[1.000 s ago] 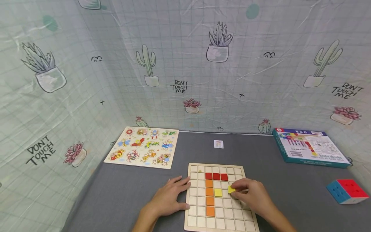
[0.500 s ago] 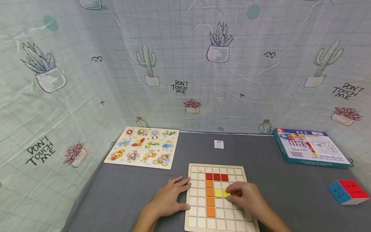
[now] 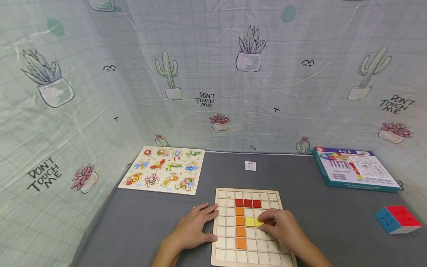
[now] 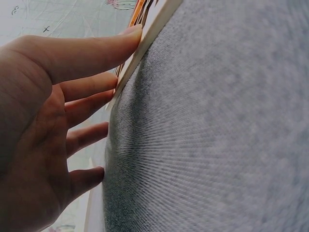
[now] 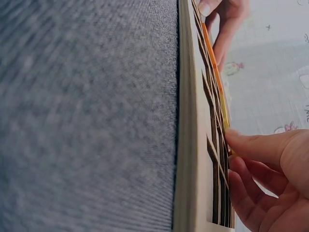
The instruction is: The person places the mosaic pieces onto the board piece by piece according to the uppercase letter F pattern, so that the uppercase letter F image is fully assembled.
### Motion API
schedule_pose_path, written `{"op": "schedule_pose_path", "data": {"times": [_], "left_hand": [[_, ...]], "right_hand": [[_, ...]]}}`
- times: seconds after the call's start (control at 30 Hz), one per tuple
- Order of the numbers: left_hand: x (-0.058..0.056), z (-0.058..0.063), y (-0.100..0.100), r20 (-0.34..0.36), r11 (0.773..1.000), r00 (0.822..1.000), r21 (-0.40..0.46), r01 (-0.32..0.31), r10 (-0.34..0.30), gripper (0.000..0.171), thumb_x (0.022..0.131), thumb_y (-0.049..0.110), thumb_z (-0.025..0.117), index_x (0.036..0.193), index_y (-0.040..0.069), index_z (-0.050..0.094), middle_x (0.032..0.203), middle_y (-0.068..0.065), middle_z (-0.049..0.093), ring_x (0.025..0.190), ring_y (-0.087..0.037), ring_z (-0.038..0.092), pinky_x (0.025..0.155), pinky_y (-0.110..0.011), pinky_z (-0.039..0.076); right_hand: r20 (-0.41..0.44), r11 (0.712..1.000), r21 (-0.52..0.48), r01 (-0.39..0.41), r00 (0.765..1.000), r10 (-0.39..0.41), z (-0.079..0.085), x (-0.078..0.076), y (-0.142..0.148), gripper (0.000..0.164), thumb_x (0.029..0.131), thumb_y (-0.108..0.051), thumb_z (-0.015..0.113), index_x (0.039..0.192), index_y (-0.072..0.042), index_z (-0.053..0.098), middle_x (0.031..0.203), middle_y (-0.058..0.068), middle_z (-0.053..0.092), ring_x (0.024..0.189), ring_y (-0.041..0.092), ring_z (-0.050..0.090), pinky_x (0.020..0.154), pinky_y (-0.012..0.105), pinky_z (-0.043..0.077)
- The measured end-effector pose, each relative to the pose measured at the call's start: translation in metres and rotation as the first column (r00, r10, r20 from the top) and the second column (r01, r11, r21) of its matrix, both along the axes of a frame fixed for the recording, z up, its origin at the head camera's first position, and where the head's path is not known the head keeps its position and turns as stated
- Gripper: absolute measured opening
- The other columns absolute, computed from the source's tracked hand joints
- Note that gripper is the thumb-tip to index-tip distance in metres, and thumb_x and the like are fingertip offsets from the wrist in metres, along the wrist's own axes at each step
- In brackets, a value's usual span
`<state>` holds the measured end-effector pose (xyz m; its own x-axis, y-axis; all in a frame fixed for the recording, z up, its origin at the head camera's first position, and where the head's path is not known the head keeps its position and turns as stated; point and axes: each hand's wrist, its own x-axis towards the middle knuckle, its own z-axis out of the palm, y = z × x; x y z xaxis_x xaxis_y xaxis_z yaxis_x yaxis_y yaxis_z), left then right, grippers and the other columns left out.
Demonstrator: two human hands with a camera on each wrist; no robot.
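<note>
A wooden grid board [image 3: 221, 255] lies on the grey cloth. Three red tiles [image 3: 248, 203] form a short row near its top, and a column of orange tiles [image 3: 241, 232] runs below the leftmost one. Beside that column sits one yellow tile [image 3: 249, 221], with a second yellow tile [image 3: 258, 222] directly to its right. My right hand [image 3: 281, 227] pinches this second tile at its grid square, its fingertips covering part of it. My left hand [image 3: 193, 228] is spread along the board's left side; in the left wrist view its thumb [image 4: 130, 41] touches the board's edge.
An insect puzzle board [image 3: 166, 170] lies at the back left. A small printed card [image 3: 250, 165] is behind the grid board. To the right are a flat game box [image 3: 357, 168] and a puzzle cube [image 3: 397, 220]. A cactus-print sheet [image 3: 213, 74] hangs behind.
My right hand has moved left with the second yellow tile, which now lies against the first one. Over the last half second the right hand barely shifts. My left hand stays in place.
</note>
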<state>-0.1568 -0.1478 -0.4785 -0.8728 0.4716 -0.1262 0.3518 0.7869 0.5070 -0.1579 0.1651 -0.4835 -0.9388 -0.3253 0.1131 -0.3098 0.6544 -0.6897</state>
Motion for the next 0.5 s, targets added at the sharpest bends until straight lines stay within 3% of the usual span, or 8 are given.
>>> {"op": "schedule_pose_path", "data": {"times": [0.5], "left_hand": [[0.0004, -0.0005, 0.0004, 0.004, 1.000, 1.000, 0.002, 0.000, 0.000, 0.074, 0.082, 0.046, 0.081, 0.148, 0.024, 0.056, 0.160, 0.009, 0.047, 0.151, -0.032, 0.039, 0.101, -0.068, 0.048]], "right_hand": [[0.016, 1.000, 0.009, 0.007, 1.000, -0.007, 0.0025, 0.0011, -0.0004, 0.016, 0.076, -0.008, 0.087, 0.087, -0.016, 0.080, 0.090, -0.005, 0.077, 0.072, -0.006, 0.057, 0.063, 0.018, 0.053]]}}
